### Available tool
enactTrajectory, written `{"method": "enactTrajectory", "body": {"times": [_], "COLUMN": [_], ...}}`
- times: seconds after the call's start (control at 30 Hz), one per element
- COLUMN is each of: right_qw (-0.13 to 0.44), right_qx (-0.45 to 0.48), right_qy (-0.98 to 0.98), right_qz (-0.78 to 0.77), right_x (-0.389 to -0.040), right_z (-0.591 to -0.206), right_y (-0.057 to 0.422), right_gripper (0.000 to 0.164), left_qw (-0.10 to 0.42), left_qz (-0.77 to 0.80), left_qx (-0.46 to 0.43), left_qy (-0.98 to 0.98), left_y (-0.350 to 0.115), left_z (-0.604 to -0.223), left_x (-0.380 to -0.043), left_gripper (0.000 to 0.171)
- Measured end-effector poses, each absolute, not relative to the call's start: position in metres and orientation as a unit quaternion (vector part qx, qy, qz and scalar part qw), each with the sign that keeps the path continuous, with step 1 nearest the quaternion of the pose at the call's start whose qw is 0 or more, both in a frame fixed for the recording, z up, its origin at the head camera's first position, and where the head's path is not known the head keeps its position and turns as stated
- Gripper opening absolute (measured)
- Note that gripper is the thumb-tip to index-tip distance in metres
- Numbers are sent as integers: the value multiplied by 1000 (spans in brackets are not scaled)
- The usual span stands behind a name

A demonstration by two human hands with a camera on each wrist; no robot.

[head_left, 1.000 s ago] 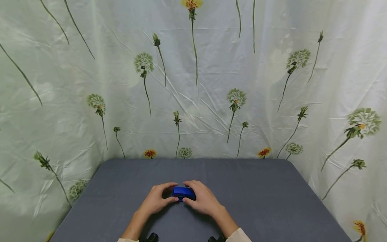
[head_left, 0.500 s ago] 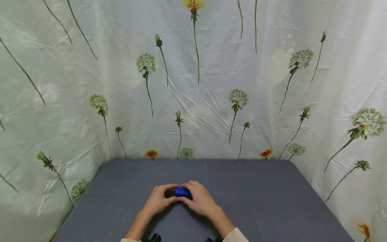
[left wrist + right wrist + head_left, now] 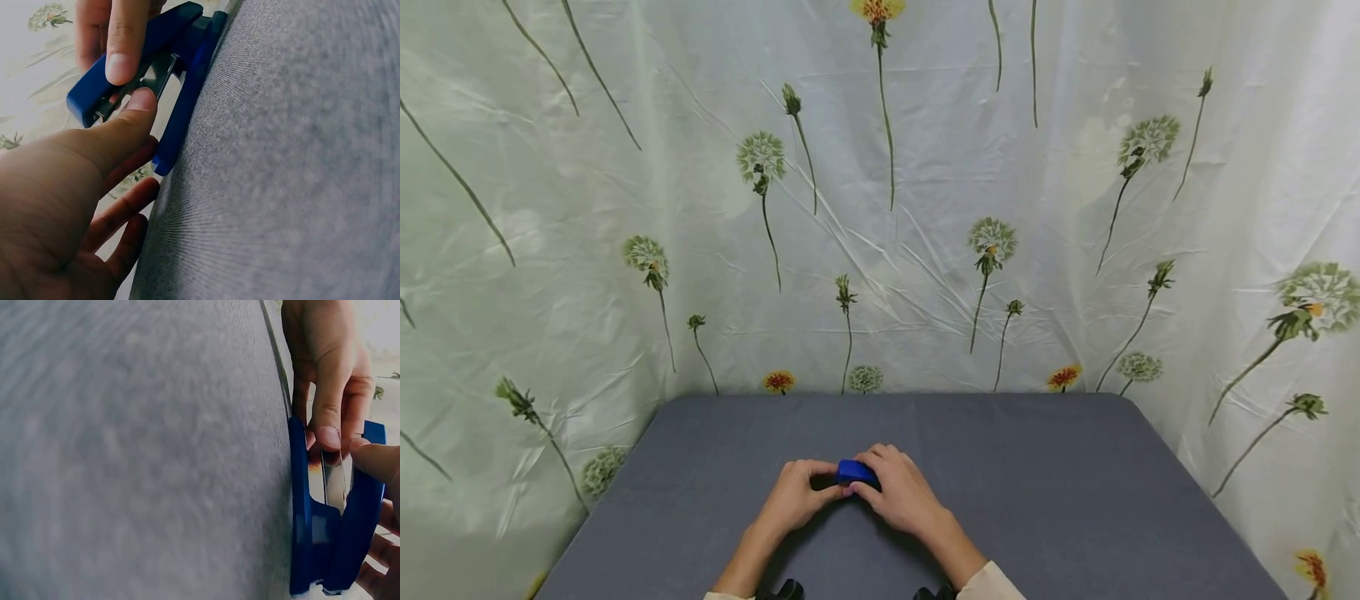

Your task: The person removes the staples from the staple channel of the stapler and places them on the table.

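Note:
A blue stapler (image 3: 856, 472) stands with its base on the grey table, between both hands. Its cover (image 3: 359, 531) is swung up from the metal magazine (image 3: 334, 484), leaving a gap at the front; the magazine in turn stands apart from the base (image 3: 192, 90). My right hand (image 3: 904, 493) grips the cover, thumb on its near side. Opposite it, my left hand (image 3: 797, 497) pinches at the magazine's front end, the thumb lying along the metal in the left wrist view. The other left fingers are partly hidden behind the stapler.
The grey cloth-covered table (image 3: 1022, 492) runs out to rounded far corners. Behind and beside it hangs a pale curtain (image 3: 910, 275) printed with dandelions. Black straps (image 3: 786, 590) show at the wrists, near the light sleeves (image 3: 990, 583).
My left fingertips have come in from beside the stapler to its front end. The cover has risen and tilted up in my right hand. The head view has shifted slightly.

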State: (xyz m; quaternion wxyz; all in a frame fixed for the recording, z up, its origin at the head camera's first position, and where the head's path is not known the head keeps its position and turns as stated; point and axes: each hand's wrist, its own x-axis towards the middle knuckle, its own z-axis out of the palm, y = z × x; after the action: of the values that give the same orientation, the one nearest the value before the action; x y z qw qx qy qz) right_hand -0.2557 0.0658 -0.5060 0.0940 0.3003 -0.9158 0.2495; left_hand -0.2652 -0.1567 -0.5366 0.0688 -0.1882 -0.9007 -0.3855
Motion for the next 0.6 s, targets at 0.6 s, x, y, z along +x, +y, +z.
{"method": "enactTrajectory", "body": {"times": [0.6], "right_qw": [83], "right_qx": [275], "right_qy": [-905], "right_qz": [314], "right_x": [-254], "right_z": [-484], "right_y": [98], "right_gripper": [37], "left_qw": [65], "left_qz": [-371], "left_qx": [-174], "left_qy": [-910], "left_y": [-154], "left_z": [-533], "left_x": [-263], "left_gripper": [18]}}
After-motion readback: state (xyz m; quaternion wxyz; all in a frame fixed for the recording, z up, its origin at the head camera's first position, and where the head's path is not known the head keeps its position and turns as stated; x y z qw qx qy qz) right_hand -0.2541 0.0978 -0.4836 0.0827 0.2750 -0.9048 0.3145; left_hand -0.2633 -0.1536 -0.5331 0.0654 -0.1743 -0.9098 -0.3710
